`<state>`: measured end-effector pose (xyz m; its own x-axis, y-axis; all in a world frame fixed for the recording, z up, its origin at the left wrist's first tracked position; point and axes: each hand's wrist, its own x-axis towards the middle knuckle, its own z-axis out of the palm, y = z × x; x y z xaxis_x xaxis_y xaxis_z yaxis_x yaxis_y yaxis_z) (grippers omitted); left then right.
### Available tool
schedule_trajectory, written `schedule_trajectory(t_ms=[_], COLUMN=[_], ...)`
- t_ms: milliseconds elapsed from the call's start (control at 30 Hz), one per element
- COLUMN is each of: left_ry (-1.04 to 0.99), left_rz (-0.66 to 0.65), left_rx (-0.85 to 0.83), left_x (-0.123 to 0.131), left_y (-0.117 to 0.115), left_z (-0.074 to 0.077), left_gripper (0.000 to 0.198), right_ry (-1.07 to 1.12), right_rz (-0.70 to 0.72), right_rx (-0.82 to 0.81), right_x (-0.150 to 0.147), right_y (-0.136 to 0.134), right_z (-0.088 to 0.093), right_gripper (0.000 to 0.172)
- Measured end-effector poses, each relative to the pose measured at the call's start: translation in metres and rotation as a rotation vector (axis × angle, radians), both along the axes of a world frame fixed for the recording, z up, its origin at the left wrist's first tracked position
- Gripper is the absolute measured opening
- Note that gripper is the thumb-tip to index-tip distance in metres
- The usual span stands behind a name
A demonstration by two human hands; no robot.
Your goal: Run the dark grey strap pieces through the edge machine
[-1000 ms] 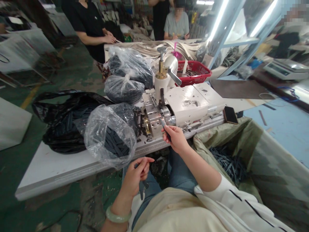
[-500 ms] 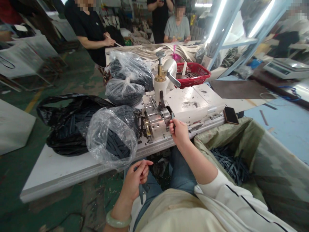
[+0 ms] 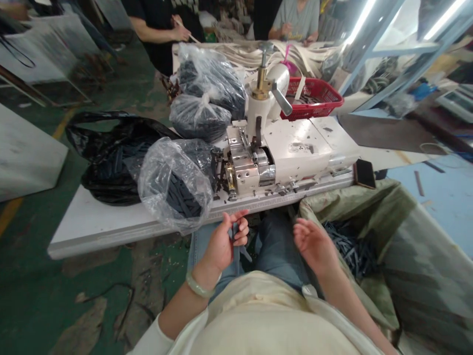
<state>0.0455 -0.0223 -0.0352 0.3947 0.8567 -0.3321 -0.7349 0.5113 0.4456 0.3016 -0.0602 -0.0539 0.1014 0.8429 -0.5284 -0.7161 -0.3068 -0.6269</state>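
My left hand (image 3: 223, 240) is closed over my lap on a few dark strips (image 3: 237, 246), which hang down from its fingers. My right hand (image 3: 312, 244) hovers beside it, fingers apart and holding nothing, just left of the green sack (image 3: 391, 231). Ahead on the white table (image 3: 96, 222) stands a white machine (image 3: 281, 153) with a metal feed block at its left end. A clear plastic bag (image 3: 173, 180) of dark strips lies against the machine's left side, close above my left hand.
A black bag (image 3: 107, 162) and two more clear bags (image 3: 201, 96) of strips lie on the table's left and back. A red basket (image 3: 314, 96) and a phone (image 3: 365, 173) sit at the right. Cut strips lie in the sack. People work at the far table.
My right hand left the machine and came back over my lap, now empty. My left hand rose with its strips toward the table edge. The view tipped downward.
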Motion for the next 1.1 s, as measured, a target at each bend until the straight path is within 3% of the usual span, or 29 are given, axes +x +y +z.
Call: schedule_trajectory(t_ms=[67, 133, 233, 433, 567, 667, 700, 733, 833, 867, 933, 1100], left_ry=[0.049, 0.149, 0.307, 0.398, 0.441, 0.570, 0.627, 0.682, 0.784, 0.795, 0.773, 0.598], left_rz=[0.034, 0.084, 0.159, 0.443, 0.528, 0.618, 0.544, 0.387, -0.232, -0.376, -0.516, -0.591], left_rx=[0.054, 0.125, 0.219, 0.210, 0.192, 0.230, 0.225, 0.208, 0.129, 0.117, 0.110, 0.090], left_x=[0.010, 0.014, 0.009, -0.012, -0.023, -0.037, -0.042, -0.047, -0.054, -0.053, -0.049, -0.041], left_y=[-0.002, -0.007, -0.017, -0.022, -0.012, -0.009, -0.009, -0.011, -0.020, -0.024, -0.029, -0.033], left_z=[0.003, 0.006, 0.007, 0.006, 0.010, 0.013, 0.014, 0.014, 0.011, 0.010, 0.007, 0.005], left_gripper=[0.049, 0.043, 0.035, 0.039, 0.034, 0.025, 0.025, 0.028, 0.038, 0.039, 0.037, 0.040], right_ry=[0.032, 0.084, 0.072, -0.091, -0.222, -0.381, -0.437, -0.492, -0.683, -0.747, -0.833, -0.866], right_rz=[0.493, 0.740, 0.766, 0.828, 0.861, 0.801, 0.776, 0.756, 0.718, 0.708, 0.689, 0.634], right_rx=[0.045, 0.035, 0.015, 0.094, 0.181, 0.277, 0.308, 0.340, 0.444, 0.471, 0.510, 0.650], right_x=[-0.061, -0.104, -0.128, -0.116, -0.111, -0.106, -0.103, -0.101, -0.095, -0.094, -0.093, -0.091], right_y=[-0.009, -0.015, -0.018, -0.017, -0.018, -0.015, -0.014, -0.012, -0.005, -0.004, 0.000, 0.003], right_z=[0.005, 0.009, 0.006, -0.005, -0.002, 0.002, 0.003, 0.004, 0.004, 0.004, 0.004, 0.006], right_gripper=[0.027, 0.035, 0.038, 0.038, 0.037, 0.033, 0.031, 0.029, 0.021, 0.019, 0.015, 0.009])
